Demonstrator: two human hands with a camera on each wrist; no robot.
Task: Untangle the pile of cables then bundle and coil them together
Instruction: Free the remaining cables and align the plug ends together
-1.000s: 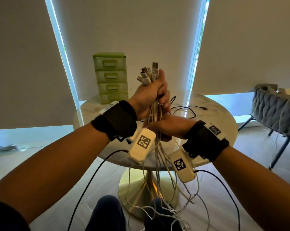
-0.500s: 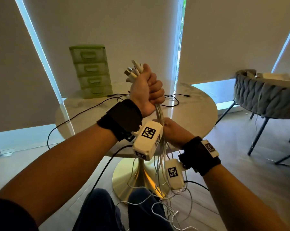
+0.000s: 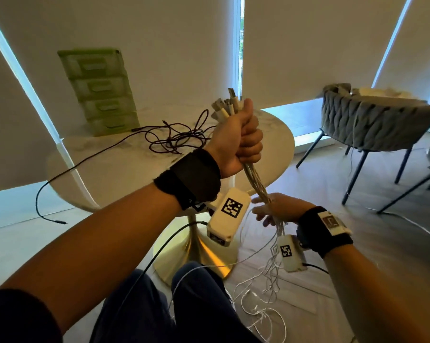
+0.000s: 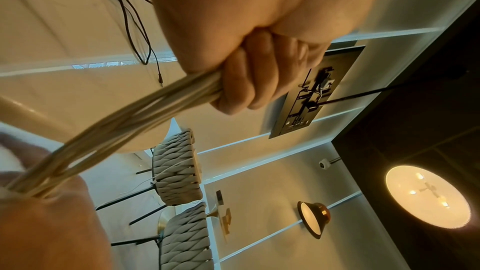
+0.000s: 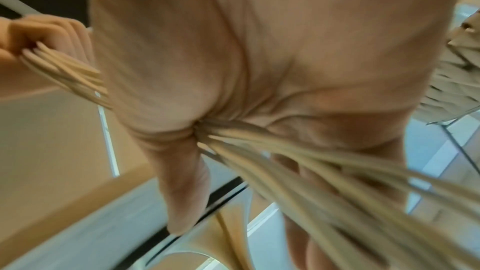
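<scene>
White cables (image 3: 256, 184) — both hands

The left hand (image 3: 236, 142) makes a tight fist around a bunch of white cables (image 3: 256, 184), plugs sticking up. Lower down, the right hand (image 3: 275, 209) holds the same bunch. Black cables (image 3: 174, 137) lie on the round table (image 3: 115, 169).

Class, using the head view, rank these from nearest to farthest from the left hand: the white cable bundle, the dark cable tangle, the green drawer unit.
1. white cable bundle, gripped in the left hand.
2. dark cable tangle, on the table just left.
3. green drawer unit, table's far left.
</scene>
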